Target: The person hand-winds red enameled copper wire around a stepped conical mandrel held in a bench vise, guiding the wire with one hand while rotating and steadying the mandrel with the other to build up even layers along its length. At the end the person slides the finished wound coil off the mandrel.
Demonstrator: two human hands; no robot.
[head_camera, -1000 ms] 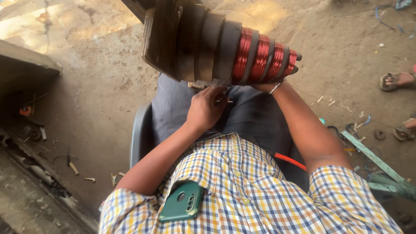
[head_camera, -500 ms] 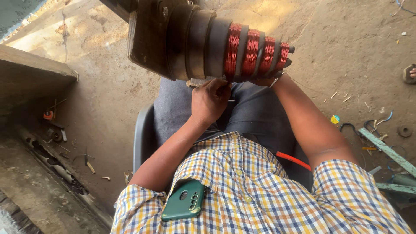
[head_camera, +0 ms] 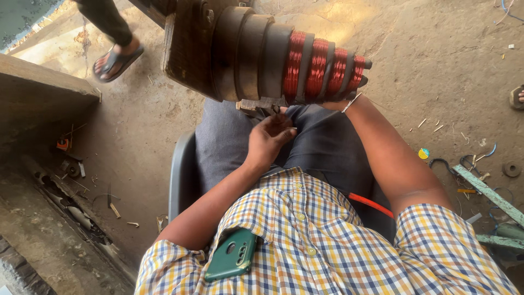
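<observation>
A: Where is the winding former, and how does it lie?

B: It is above the person's lap, at top-centre of the view. It is a dark stepped block, wide at the left and getting narrower to the right. Its long axis runs approx. left to right, the narrow end pointing right and a bit down. Four bands of red copper wire sit in the grooves near the narrow end.

A: And the hands?

B: The left hand is just under the former, fingers curled near a small metal part at its underside. I cannot tell if it grips sth or only touches. The right hand is under the narrow end, mostly hidden by the former. A thin wire crosses at the wrist, but its grip I cannot tell.

A: What is around the person?

B: The person sits on a grey plastic chair, in a checked shirt with a green phone in the pocket. An orange cable lies by the right hip.

A: And the floor, the room?

B: A bare dusty floor, sunlit at top. At the right lie a green metal bar, wire scraps, a small ring. At the left is a concrete ledge with a dirty channel below it. Another person's foot in a sandal stands at top left.
</observation>
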